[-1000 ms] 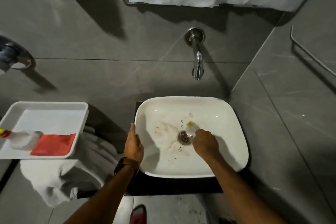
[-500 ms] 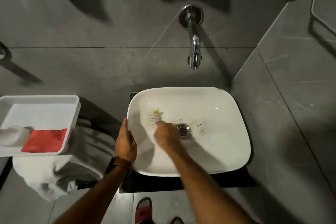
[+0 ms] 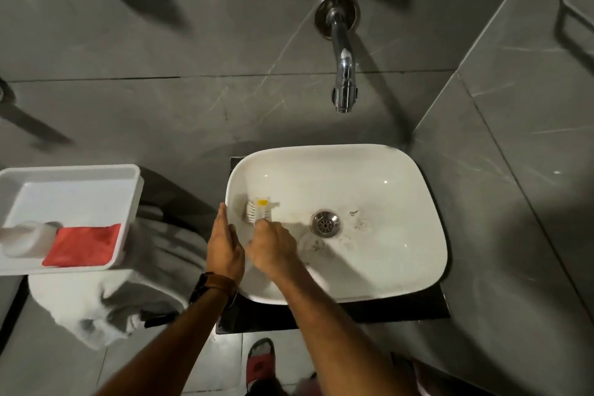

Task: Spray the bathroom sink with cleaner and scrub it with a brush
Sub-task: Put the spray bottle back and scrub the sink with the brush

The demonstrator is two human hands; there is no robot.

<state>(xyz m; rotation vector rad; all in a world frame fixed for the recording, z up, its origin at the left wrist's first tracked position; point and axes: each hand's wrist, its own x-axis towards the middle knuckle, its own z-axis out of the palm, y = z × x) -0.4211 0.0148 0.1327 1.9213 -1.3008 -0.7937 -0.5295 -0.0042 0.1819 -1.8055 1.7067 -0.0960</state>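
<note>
A white rectangular sink [image 3: 401, 267] sits on a dark base, with a metal drain [image 3: 325, 224] in its middle and dark specks around it. My right hand [image 3: 273, 247] is closed on a white brush [image 3: 258, 210] with a small yellow mark; the bristle head presses on the basin's inner left wall. My left hand [image 3: 225, 247], with a brown-strapped watch on its wrist, grips the sink's left rim. A white spray bottle [image 3: 25, 238] lies in the tray at the left.
A chrome faucet [image 3: 344, 74] juts from the grey tiled wall above the basin. A white tray [image 3: 74, 180] at the left holds a red cloth [image 3: 83, 244] and rests over a white towel [image 3: 96, 305]. A red sandal [image 3: 260, 360] shows on the floor below.
My right hand has carried the brush from beside the drain leftward to the basin's left wall. The left hand has stayed on the rim. The view has tilted downward.
</note>
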